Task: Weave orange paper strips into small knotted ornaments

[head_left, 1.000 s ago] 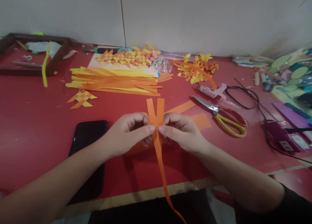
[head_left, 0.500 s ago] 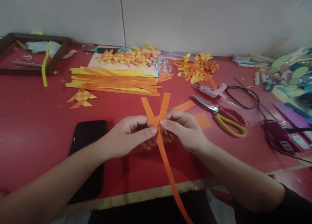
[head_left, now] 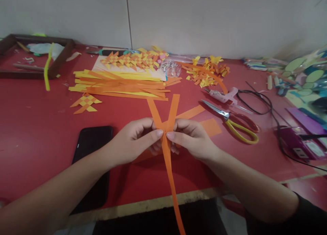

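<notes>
Between my two hands are orange paper strips (head_left: 167, 160) that cross where my thumbs meet. Two short ends spread upward in a V, and a long end hangs down past the table edge. My left hand (head_left: 143, 138) pinches the crossing from the left, thumb in front. From the other side my right hand (head_left: 190, 136) grips the same spot, its thumb close to the left one. The fingers behind the strips are partly hidden. On the table beyond my hands lie more orange paper pieces (head_left: 212, 126).
A black phone (head_left: 94, 136) lies under my left forearm. Scissors (head_left: 230, 121), a pink glue gun (head_left: 222, 96) and its cord are at right. Farther back are yellow and orange strips (head_left: 117, 83), a woven paper fish (head_left: 87, 103), paper scraps (head_left: 204, 75) and a brown frame (head_left: 57, 64).
My thumbs have drawn level at the crossing. The V ends stand slightly higher, and the hanging end has swung left and straightened. Both hands keep their hold.
</notes>
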The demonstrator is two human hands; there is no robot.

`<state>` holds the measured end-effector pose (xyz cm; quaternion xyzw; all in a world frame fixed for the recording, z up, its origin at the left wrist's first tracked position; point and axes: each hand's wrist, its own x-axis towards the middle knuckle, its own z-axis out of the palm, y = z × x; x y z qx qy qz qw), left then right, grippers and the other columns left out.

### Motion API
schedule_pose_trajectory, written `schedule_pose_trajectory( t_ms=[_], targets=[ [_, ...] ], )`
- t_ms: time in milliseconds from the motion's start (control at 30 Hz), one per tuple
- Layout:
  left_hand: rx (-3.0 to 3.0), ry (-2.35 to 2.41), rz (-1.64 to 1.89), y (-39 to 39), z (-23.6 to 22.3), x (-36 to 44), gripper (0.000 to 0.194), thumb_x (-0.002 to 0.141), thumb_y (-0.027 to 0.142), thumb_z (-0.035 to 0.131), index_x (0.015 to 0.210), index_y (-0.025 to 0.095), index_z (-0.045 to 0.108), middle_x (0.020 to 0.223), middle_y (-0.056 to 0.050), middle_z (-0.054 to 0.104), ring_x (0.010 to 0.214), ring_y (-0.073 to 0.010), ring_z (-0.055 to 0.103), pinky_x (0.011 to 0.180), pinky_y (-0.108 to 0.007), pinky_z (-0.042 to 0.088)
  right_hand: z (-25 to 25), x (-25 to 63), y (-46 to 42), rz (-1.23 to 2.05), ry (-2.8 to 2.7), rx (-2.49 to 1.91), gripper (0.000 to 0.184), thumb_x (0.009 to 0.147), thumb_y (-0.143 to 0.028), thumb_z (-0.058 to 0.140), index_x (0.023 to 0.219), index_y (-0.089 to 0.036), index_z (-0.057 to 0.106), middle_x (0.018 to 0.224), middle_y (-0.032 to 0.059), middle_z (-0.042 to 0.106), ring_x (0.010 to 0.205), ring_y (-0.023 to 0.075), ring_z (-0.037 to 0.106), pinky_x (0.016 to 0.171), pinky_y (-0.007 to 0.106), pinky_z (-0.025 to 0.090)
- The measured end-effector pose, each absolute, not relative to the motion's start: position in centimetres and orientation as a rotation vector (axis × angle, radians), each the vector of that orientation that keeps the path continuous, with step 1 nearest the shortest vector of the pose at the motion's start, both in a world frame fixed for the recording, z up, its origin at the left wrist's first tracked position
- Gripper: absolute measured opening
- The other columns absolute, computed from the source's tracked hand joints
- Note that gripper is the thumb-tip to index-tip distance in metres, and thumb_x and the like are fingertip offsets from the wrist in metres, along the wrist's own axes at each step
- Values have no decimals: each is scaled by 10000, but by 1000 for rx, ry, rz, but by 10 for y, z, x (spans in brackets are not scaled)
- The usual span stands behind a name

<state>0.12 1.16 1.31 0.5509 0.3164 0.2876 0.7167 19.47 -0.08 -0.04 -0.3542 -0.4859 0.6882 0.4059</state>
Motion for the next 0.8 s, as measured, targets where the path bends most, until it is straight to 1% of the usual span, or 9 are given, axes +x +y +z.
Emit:
schedule_pose_trajectory(
  t_ms=[200, 300, 367, 467, 533, 633, 800],
  targets=[
    [1117, 749, 654, 11, 12, 1, 222, 902, 351, 623, 856, 136, 650, 745, -27, 677, 662, -116, 640, 621, -203, 545, 0, 196, 1, 1693, -1217, -920, 200, 806, -325, 737, 743, -152, 659, 574, -17, 617, 449, 78, 530, 412, 197, 441],
    [1074, 725, 581, 12, 12, 1, 266, 902, 399, 607, 861, 142, 661, 797, -48, 673, 724, -151, 651, 620, -236, 563, 0, 196, 1, 1696, -1188, -956, 216, 811, -338, 730, 734, -152, 651, 596, -6, 643, 448, 78, 537, 403, 192, 437],
    [1094, 715, 521, 12, 13, 0, 260, 907, 401, 601, 913, 150, 669, 855, -61, 686, 744, -156, 648, 619, -240, 562, 0, 196, 1, 1706, -1163, -969, 220, 804, -336, 737, 721, -153, 648, 589, -6, 648, 441, 77, 536, 399, 189, 438],
    [1152, 706, 498, 12, 14, 1, 219, 917, 360, 599, 946, 156, 676, 868, -58, 704, 689, -123, 619, 594, -206, 532, 2, 195, 0, 1747, -1157, -937, 197, 807, -332, 734, 754, -153, 671, 603, -2, 656, 460, 84, 553, 417, 195, 459],
    [1140, 675, 538, 13, 15, 2, 196, 919, 335, 604, 908, 154, 679, 811, -41, 700, 649, -106, 602, 568, -182, 508, 2, 195, 0, 1779, -1164, -898, 182, 812, -326, 730, 779, -152, 684, 617, 0, 657, 471, 84, 560, 428, 197, 466],
    [1068, 634, 603, 13, 17, 4, 163, 908, 299, 631, 861, 152, 685, 719, -3, 666, 603, -75, 579, 555, -148, 487, 2, 195, -1, 1796, -1170, -852, 149, 818, -283, 730, 765, -152, 681, 612, -10, 649, 464, 70, 550, 437, 188, 462],
    [1022, 580, 602, 9, 18, 2, 146, 922, 266, 617, 849, 164, 689, 693, 26, 634, 610, -50, 569, 574, -117, 485, -1, 195, 1, 1796, -1181, -808, 110, 844, -247, 710, 790, -154, 687, 621, -14, 664, 458, 54, 544, 440, 168, 451]
  ],
)
